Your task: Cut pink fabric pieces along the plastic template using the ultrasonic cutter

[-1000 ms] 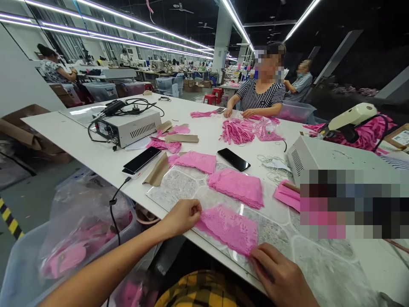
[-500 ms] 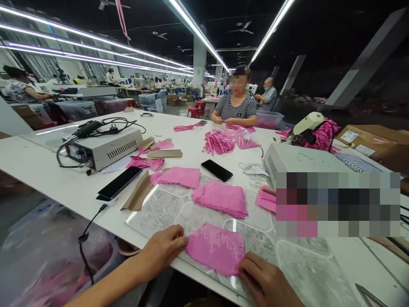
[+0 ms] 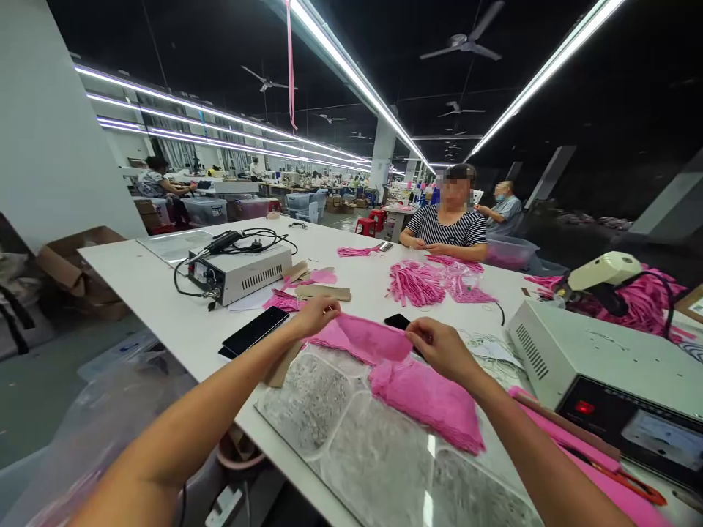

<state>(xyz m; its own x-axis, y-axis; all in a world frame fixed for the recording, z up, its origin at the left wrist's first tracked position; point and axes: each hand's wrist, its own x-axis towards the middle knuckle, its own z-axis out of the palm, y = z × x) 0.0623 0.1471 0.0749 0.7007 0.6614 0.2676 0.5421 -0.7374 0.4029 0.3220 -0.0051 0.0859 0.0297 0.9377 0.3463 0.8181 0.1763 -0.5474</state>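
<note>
My left hand and my right hand are both extended over the table, each pinching one end of a pink fabric piece. The piece hangs stretched between them, above a pink stack that it partly hides. Closer to me lies a thicker stack of pink fabric pieces, on a grey marble-patterned board. Behind my right fingers, a black phone shows only in part.
At left stand a grey box-shaped device with a coiled cable and a black tablet-like slab. On the right are a larger device and orange-handled scissors. A person in a striped top sits across, near pink strap bundles.
Both hands have moved forward from the near edge of the board, carrying the pink piece up and over to the far stack. The camera view has shifted left and up.
</note>
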